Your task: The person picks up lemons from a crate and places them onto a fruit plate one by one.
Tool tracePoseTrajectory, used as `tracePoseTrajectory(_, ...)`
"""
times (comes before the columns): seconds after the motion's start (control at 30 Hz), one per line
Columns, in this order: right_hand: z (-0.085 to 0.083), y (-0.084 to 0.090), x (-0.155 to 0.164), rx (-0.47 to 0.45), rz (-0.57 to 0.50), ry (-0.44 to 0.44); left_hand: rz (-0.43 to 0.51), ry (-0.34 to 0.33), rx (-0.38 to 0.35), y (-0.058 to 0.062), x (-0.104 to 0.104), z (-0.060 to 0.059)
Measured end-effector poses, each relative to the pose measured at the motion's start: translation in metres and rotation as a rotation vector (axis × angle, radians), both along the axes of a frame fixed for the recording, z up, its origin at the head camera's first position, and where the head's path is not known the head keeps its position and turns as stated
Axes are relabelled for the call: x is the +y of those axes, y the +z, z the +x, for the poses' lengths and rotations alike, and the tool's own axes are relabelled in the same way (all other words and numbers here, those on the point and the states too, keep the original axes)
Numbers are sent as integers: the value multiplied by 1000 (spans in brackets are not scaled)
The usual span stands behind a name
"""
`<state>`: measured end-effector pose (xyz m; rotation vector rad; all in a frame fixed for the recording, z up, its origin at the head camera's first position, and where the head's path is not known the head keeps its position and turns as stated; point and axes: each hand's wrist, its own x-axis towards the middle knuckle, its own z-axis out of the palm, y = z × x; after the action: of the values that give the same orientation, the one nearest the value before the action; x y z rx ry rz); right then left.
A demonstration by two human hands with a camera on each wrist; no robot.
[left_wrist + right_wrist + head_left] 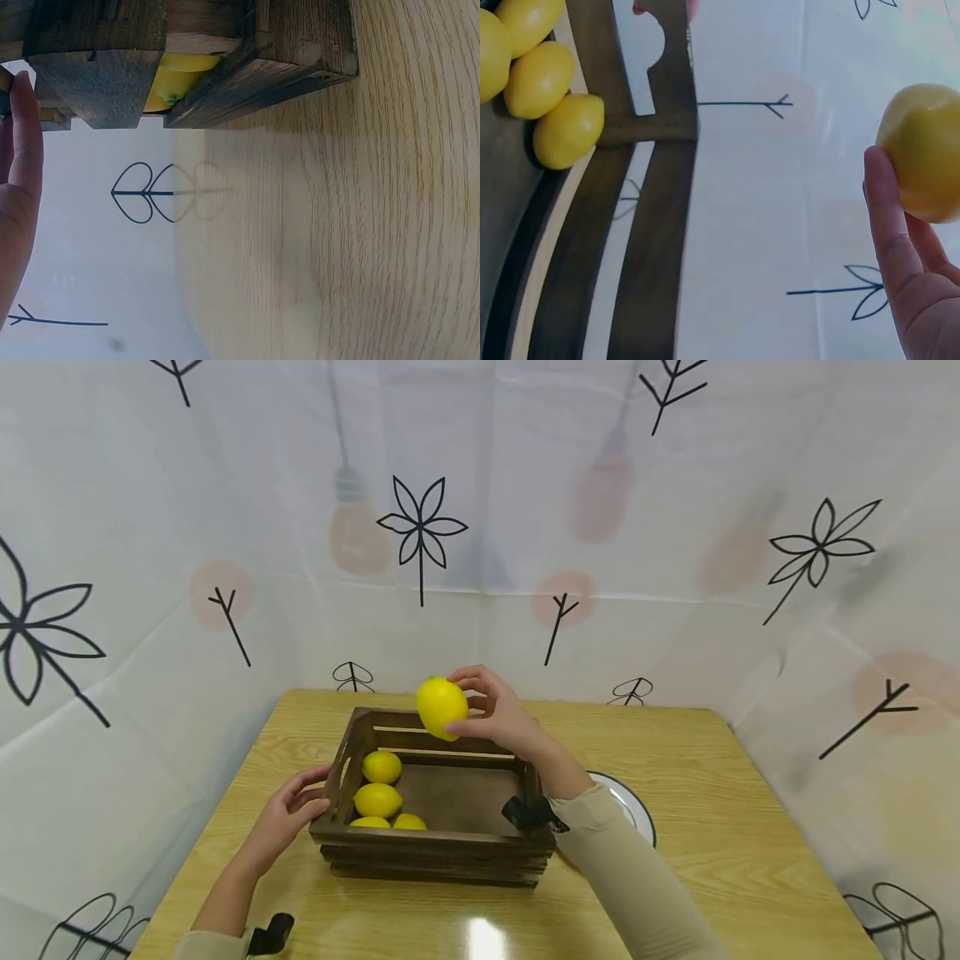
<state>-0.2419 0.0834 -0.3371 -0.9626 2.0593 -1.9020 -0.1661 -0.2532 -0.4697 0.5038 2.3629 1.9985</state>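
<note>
Right hand (498, 714) held one lemon (442, 707) up in the air, above the far rail of the wooden crate (442, 847). Grip closed around the fruit: thumb on the near side, fingers curled over the top and far side. In the right wrist view the thumb lay along the lemon's skin, with the crate's slats lower left.

Left hand (288, 814) rested against the crate's left end wall, by the handle cut-out. Fingers loosely bent, touching the wood; whether they hooked into the cut-out, could not tell. In the left wrist view a straight finger lay beside the crate's corner, yellow showing through a gap in the boards.

Four lemons (378, 785) sat inside the crate, all crowded along its left side, some touching one another. The right half of the crate floor was bare wood.

A white plate with a dark rim (637, 814) lay on the surface just right of the crate, partly hidden by the right forearm and beige sleeve (637, 877). A black strap sat at each wrist.

The crate stood left of centre on the light wooden surface (750, 860). Open wood lay right of the plate and along the near edge. Patterned white fabric (480, 527) closed in the back and both sides, meeting the surface's far edge close behind the crate.
</note>
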Motion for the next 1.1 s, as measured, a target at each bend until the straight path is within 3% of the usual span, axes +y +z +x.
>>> tracePoseTrajectory(0.3, 5, 2, 13, 3, -10, -95, -2, 3, -3, 1, -1, -2)
tracePoseTrajectory(1.1, 12, -5, 55, 6, -80, -224, -3, -12, 3, 0, -2, -4)
